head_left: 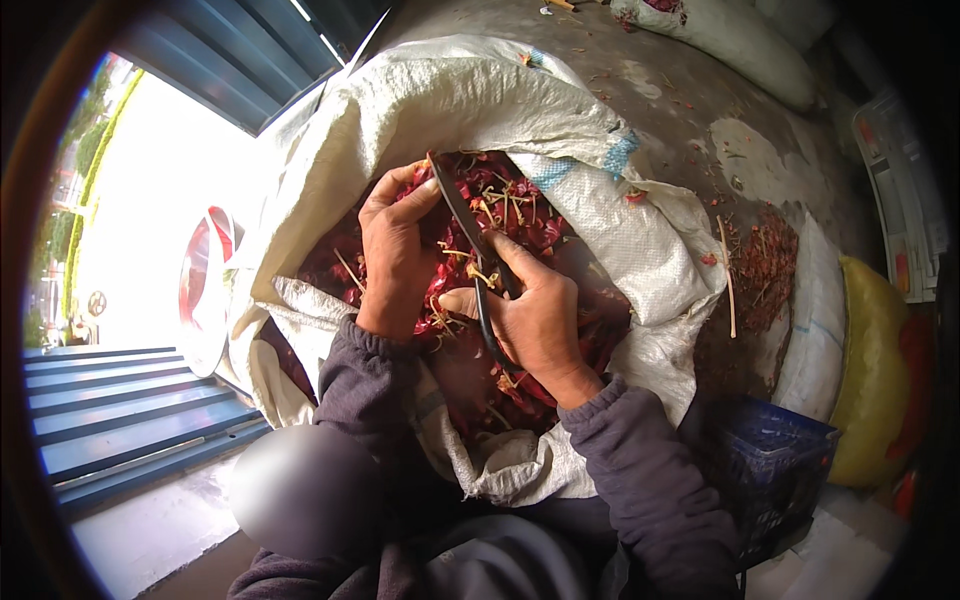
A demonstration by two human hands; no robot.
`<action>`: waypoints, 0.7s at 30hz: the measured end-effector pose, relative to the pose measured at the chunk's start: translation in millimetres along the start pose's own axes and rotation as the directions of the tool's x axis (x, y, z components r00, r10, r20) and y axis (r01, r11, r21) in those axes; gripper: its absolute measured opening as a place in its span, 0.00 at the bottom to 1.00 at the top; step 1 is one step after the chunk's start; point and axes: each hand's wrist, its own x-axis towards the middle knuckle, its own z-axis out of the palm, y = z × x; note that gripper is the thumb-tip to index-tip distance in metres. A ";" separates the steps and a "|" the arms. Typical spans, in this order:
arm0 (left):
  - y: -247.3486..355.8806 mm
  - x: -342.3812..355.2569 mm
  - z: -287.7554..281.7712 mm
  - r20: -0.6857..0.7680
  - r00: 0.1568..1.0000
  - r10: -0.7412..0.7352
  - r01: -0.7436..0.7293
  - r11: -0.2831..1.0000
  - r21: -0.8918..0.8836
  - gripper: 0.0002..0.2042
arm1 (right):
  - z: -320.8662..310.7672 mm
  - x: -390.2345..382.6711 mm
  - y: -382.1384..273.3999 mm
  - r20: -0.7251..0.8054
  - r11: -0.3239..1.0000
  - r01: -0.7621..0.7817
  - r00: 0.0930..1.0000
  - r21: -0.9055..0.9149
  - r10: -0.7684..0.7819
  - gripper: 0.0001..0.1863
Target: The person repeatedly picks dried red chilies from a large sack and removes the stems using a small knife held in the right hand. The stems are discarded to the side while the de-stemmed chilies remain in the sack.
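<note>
A large white woven sack point(450, 95) lies wide open in front of me, its rim rolled outward. Dark red dried chili peppers point(525, 215) with pale stems fill it. My right hand point(540, 315) is wrapped round the black handles of a pair of scissors point(457, 205), whose dark blades point up and to the left. At their tips, the thumb and fingers of my left hand point(392, 250) are pinched together on a dried chili pepper point(430, 163), mostly hidden by the fingers. Both hands are over the peppers, inside the sack's mouth.
A blue plastic crate point(775, 440) stands at my right, beside a white sack point(812, 330) and a yellow sack point(862, 370). Red scraps point(765, 255) litter the floor. Another full sack point(730, 45) lies far right. Blue corrugated metal panels point(140, 405) flank a bright opening at left.
</note>
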 end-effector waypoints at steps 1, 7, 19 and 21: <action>-1.8 -0.7 -1.7 -0.024 0.999 -0.034 0.035 0.999 0.026 0.06 | 1.0 3.6 1.5 -0.051 0.983 -0.015 0.998 0.183 0.024 0.34; -9.8 -9.3 -20.5 -0.046 0.996 -0.077 0.085 0.975 0.207 0.06 | -59.4 51.8 -20.9 -0.363 0.915 0.151 0.884 -0.373 -0.294 0.29; -18.0 -3.4 -18.5 0.145 0.988 -0.056 -0.031 0.844 0.536 0.08 | -58.4 29.8 15.5 0.041 0.521 0.165 0.970 -0.837 -0.241 0.19; -28.2 -8.7 -17.8 0.342 0.936 0.089 -0.314 0.654 0.689 0.10 | -56.9 30.7 17.8 -0.022 0.708 0.252 0.935 -0.660 -0.353 0.13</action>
